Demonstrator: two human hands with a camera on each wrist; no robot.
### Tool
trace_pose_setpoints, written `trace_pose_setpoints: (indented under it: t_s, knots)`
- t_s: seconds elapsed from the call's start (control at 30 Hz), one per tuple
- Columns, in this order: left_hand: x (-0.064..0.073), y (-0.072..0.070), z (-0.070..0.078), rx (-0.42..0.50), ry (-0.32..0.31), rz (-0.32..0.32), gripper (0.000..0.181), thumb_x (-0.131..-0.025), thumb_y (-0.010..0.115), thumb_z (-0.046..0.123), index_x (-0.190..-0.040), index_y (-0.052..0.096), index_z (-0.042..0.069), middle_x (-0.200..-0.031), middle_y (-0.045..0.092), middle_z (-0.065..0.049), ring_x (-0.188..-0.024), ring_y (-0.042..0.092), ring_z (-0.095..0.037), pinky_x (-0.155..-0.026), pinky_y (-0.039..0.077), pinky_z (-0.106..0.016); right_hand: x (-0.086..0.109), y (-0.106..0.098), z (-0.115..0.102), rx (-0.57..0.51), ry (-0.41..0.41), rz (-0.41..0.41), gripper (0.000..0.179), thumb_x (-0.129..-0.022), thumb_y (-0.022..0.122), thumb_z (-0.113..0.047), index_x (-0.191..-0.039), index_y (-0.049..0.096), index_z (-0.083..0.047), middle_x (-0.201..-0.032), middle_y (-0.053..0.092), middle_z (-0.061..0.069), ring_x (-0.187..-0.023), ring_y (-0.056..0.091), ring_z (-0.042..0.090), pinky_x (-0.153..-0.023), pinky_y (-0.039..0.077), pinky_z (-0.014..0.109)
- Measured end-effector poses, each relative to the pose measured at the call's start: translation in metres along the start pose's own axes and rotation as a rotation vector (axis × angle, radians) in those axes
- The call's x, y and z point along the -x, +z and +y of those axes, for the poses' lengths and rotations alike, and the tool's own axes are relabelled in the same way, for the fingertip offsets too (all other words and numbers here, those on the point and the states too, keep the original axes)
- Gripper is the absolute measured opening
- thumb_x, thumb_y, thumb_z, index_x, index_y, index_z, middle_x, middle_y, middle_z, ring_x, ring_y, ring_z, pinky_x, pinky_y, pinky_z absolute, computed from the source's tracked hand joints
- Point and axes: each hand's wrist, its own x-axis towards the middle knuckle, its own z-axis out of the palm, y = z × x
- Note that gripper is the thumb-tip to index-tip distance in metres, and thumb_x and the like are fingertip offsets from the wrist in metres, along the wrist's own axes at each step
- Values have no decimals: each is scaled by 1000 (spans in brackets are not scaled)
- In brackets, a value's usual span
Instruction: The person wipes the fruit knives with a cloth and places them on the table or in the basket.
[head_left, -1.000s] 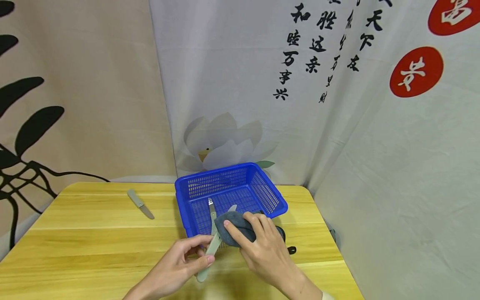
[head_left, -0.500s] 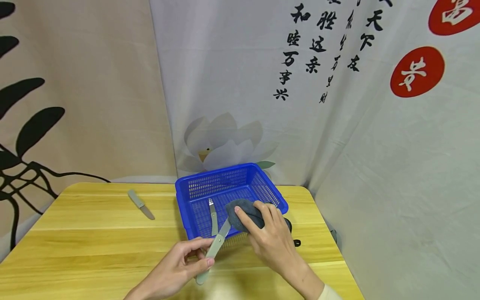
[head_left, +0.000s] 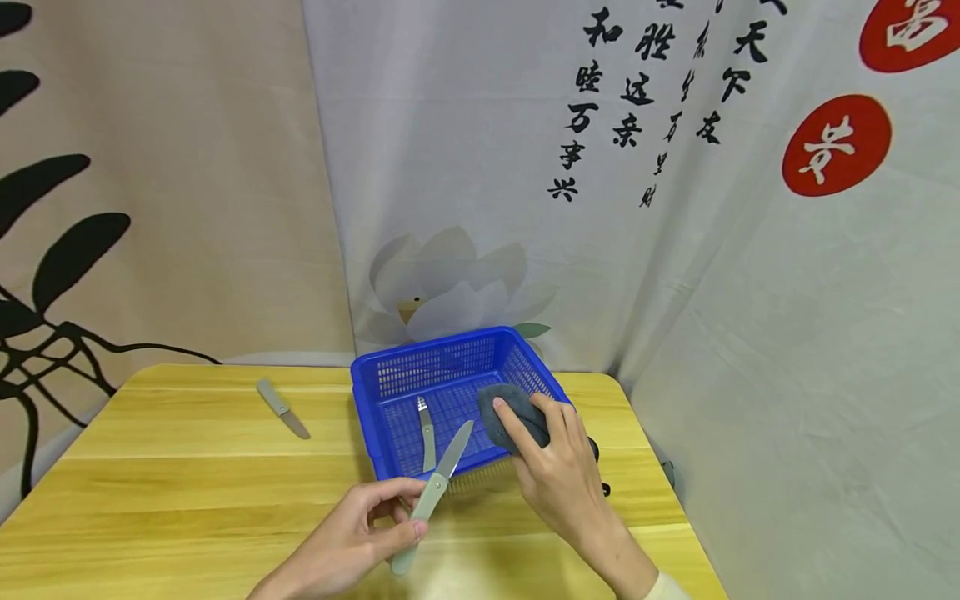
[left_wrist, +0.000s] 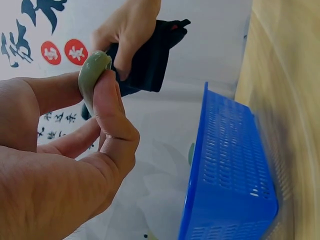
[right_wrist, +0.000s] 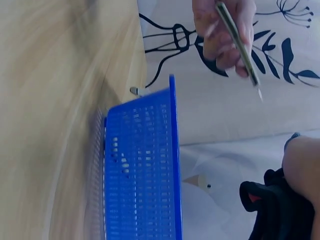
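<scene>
My left hand [head_left: 356, 529] pinches the pale green handle of a knife [head_left: 426, 508] between thumb and fingers. Its bare metal blade points up and away, over the near edge of the blue basket. In the left wrist view the handle's rounded end [left_wrist: 92, 72] shows between thumb and forefinger. Bunched in my right hand [head_left: 558, 467] is a dark grey cloth [head_left: 497, 412], held over the basket's right part and apart from the blade. The right wrist view shows the cloth [right_wrist: 277, 210] with its folds hanging, and the knife [right_wrist: 237, 42] some way off.
A blue plastic basket [head_left: 361, 408] with slotted walls stands on the wooden table [head_left: 187, 492]. Inside it lies a fork [head_left: 427, 437] with a pale green handle. Another knife [head_left: 282, 408] lies on the table to the left. Printed curtains [head_left: 465, 150] hang behind and at the right.
The cloth has slid along the blade and off its tip, moving right and away with my right hand. The blade, partly covered before, is now fully visible. My left hand has barely moved.
</scene>
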Motion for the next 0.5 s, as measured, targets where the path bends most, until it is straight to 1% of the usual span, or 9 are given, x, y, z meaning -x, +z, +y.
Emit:
trace_pose_setpoints:
  t_s: [0.13, 0.23, 0.3, 0.37, 0.43, 0.5]
  knots:
    - [-3, 0, -1, -1, 6, 40, 39, -111, 71, 13, -146, 69, -2, -112, 74, -13, -93, 71, -7, -79, 61, -26, 0, -5, -13, -30, -53, 0, 68, -92, 68, -8, -159, 65, -21, -133, 66, 26, -111, 61, 37, -93, 58, 53]
    - [-4, 0, 0, 0, -12, 59, 42, -111, 72, 15, -148, 67, -4, -115, 72, -13, -94, 70, -8, -79, 61, -26, 1, -8, -25, -44, -95, -17, 70, -92, 67, -10, -160, 64, -22, -133, 66, 22, -110, 60, 33, -95, 59, 50]
    - [-5, 1, 2, -3, -33, 75, 44, -110, 73, 16, -149, 67, -4, -117, 72, -13, -94, 70, -8, -80, 61, -25, 2, -9, -32, -50, -122, -27, 71, -90, 70, -12, -160, 64, -23, -133, 66, 20, -110, 61, 32, -97, 59, 49]
    - [-5, 1, 2, -10, -33, 86, 47, -110, 73, 16, -150, 64, -7, -119, 71, -14, -95, 70, -8, -80, 62, -25, 4, -10, -38, -52, -148, -46, 74, -88, 73, -14, -161, 63, -24, -134, 66, 19, -111, 61, 31, -99, 60, 47]
    - [-5, 2, 4, -5, -51, 95, 50, -110, 74, 18, -152, 62, -8, -120, 69, -14, -96, 71, -8, -82, 62, -24, 6, -10, -43, -59, -169, -64, 79, -86, 78, -14, -162, 62, -24, -135, 66, 18, -113, 62, 30, -100, 61, 46]
    - [-5, 3, 3, -2, -50, 95, 54, -110, 73, 17, -153, 58, -12, -121, 67, -15, -97, 71, -8, -83, 62, -24, 8, -10, -46, -66, -179, -84, 83, -84, 83, -15, -163, 60, -25, -136, 66, 17, -114, 62, 30, -100, 61, 44]
